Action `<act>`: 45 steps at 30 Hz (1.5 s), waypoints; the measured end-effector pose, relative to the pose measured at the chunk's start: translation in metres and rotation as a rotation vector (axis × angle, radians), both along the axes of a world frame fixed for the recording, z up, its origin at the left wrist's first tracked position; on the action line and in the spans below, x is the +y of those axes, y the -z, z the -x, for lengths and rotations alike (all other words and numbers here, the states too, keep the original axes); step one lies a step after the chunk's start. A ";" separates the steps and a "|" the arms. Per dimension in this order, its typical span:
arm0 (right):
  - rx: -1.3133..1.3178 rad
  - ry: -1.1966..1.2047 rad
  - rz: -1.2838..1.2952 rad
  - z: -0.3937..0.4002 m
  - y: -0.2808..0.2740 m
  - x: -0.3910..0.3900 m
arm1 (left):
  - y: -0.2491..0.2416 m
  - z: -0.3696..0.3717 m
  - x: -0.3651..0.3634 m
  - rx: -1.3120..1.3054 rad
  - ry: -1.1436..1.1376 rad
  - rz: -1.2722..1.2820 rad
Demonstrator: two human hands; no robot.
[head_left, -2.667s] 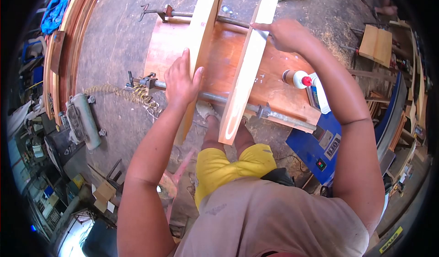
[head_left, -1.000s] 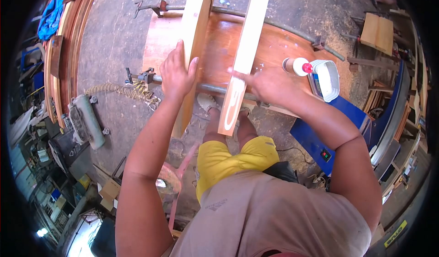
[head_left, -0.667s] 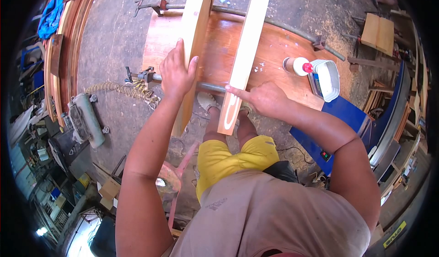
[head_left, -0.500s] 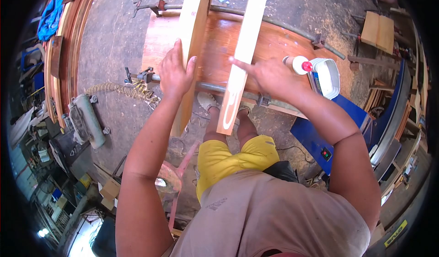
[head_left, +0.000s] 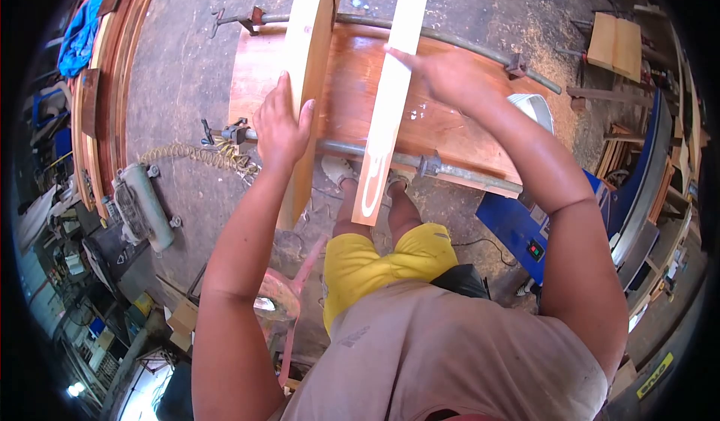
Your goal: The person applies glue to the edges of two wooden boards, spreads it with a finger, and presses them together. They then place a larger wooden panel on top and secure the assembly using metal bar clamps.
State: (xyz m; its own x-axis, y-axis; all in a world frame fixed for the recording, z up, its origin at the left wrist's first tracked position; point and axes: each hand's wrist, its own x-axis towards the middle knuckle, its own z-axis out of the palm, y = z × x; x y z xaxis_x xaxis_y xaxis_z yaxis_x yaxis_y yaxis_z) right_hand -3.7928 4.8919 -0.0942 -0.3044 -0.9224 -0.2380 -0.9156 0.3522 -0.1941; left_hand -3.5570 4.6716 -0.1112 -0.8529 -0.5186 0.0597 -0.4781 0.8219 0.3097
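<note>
My left hand [head_left: 283,127] lies against the side of a thick pale wooden beam [head_left: 306,53], thumb spread from the fingers, holding nothing. To its right a narrower wooden board [head_left: 390,95] runs lengthwise away from me. White glue [head_left: 367,196] forms a looped line on the near end of that board. My right hand [head_left: 454,80] has its index finger stretched out, the tip on the board's top face farther up; its other fingers are partly hidden. Both timbers lie across metal bar clamps [head_left: 352,149] over a reddish wooden panel [head_left: 442,113].
A white container [head_left: 534,110] stands partly behind my right forearm. On the right is a blue machine [head_left: 510,226] with a switch. A coiled hose [head_left: 187,151] and a grey tank [head_left: 148,207] are on the floor at left, near stacked planks [head_left: 116,83]. A pink chair [head_left: 296,293] stands near my legs.
My right hand has moved up along the narrow board, away from me. The glue bottle seen before is now hidden by my right arm. My left hand stays on the beam.
</note>
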 end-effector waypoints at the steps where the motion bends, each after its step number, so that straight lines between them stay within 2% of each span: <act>1: 0.054 0.050 0.033 0.011 -0.002 0.000 | 0.000 0.000 0.001 0.006 0.003 0.003; 4: -0.008 0.128 -0.025 0.025 -0.008 0.004 | -0.004 0.000 0.001 -0.016 -0.001 -0.007; 8: -0.070 0.128 -0.044 -0.013 -0.008 0.029 | -0.007 0.000 0.003 0.007 0.009 -0.007; 11: -0.185 0.078 0.120 -0.035 0.014 0.046 | -0.004 0.000 0.000 -0.005 0.006 -0.004; 12: -0.188 0.076 0.120 -0.028 0.020 0.044 | -0.002 0.000 -0.001 -0.008 0.004 -0.003; 14: -0.100 0.228 0.249 -0.002 0.033 0.035 | -0.003 -0.001 0.001 0.012 0.018 -0.001; 16: -0.141 0.294 0.225 0.027 0.021 0.021 | -0.001 0.000 0.000 0.001 0.018 0.002; 18: -0.043 0.363 0.071 0.044 0.024 0.012 | 0.000 -0.001 0.000 -0.010 0.016 0.002; 19: -0.044 0.364 0.072 0.040 0.024 0.015 | 0.000 -0.001 0.000 -0.006 0.017 0.009; 21: -0.181 0.281 0.224 0.015 0.022 0.028 | -0.001 -0.001 0.000 -0.004 0.018 0.012; 23: -0.398 0.212 0.109 -0.025 0.036 0.048 | -0.002 0.000 0.000 -0.005 0.019 0.002; 25: -0.269 0.054 0.089 -0.077 0.022 0.065 | 0.000 0.000 -0.001 0.004 0.019 0.003; 27: -0.416 0.043 0.136 -0.111 0.027 0.082 | 0.000 -0.001 -0.001 0.010 0.018 0.006; 31: -0.394 0.000 0.121 -0.098 0.019 0.079 | -0.001 -0.001 0.001 0.001 0.014 0.011; 33: -0.331 0.162 0.250 -0.069 0.012 0.054 | -0.003 0.001 0.001 -0.009 0.012 0.009; 36: -0.319 0.124 0.168 -0.043 0.020 0.033 | 0.000 0.000 0.000 -0.012 0.025 -0.005; 37: -0.376 0.076 0.244 -0.047 0.027 0.039 | 0.003 -0.001 -0.001 0.003 0.030 0.012; 42: -0.396 -0.094 0.188 -0.140 0.030 0.087 | -0.001 0.000 0.000 0.009 0.015 0.019; 45: -0.399 -0.123 0.233 -0.150 0.030 0.093 | -0.002 -0.001 0.000 -0.020 0.002 -0.010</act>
State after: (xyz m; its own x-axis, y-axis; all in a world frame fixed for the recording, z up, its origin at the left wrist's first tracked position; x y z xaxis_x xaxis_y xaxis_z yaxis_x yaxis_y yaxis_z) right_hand -3.6427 4.9849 -0.1244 -0.1165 -0.9884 -0.0970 -0.7857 0.1515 -0.5997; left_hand -3.5559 4.6718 -0.1092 -0.8551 -0.5171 0.0376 -0.4822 0.8198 0.3088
